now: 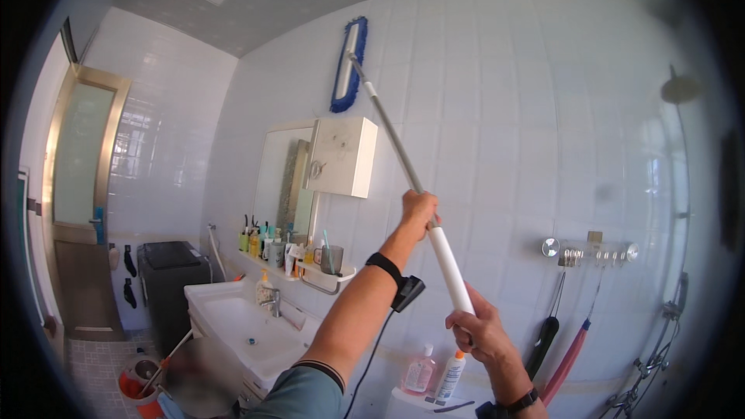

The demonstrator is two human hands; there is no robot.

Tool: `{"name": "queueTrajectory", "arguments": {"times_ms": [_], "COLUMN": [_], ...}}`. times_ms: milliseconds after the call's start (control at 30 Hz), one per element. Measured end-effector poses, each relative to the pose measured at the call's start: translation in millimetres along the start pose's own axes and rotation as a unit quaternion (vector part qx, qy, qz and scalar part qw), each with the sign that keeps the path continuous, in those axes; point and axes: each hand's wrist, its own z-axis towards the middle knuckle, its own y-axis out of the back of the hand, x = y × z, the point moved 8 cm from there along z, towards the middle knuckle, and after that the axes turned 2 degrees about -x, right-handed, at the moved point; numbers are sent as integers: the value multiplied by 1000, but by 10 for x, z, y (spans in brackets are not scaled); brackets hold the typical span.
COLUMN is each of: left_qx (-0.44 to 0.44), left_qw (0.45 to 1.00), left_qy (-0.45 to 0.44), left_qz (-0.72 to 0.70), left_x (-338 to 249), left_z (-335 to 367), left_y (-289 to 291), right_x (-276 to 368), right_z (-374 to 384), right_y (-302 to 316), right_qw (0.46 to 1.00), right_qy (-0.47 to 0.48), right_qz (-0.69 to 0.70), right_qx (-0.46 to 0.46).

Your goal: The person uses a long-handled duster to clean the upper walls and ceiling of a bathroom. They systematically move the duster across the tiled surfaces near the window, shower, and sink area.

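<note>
Blue mop (350,68) against wall (504,147), pole (399,144) in left hand (420,210), right hand (483,329)

Wears a short, muted blue-green sleeve (303,397) on the left arm (349,314), finished with a dark hem (326,372) and a thin paler line. Carries a black strap (383,264) around the left forearm near the wrist, fitted with a chunky, angular black unit (408,293). Shows a thin black cable (371,357) dropping below, attachment unclear. Sports a black band (524,400) on the right wrist (508,379), beside a dark block (490,411) cut off by the lower edge. Leaves left hand (420,209) and right hand (483,330) bare.
</note>
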Motion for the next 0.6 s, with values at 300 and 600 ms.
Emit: {"name": "queueTrajectory", "arguments": {"times_ms": [300, 600], "left_qx": [-3, -24], "left_qw": [999, 998], "left_qy": [-14, -29], "left_qz": [-39, -41], "left_x": [-674, -1238], "left_z": [1190, 1053], "left_y": [897, 367], "right_x": [378, 1149], "right_z": [1047, 838], "right_y": [-976, -875], "right_qw": [990, 987], "right_qy": [53, 115], "right_qz": [-125, -79], "right_qx": [-38, -76]}}
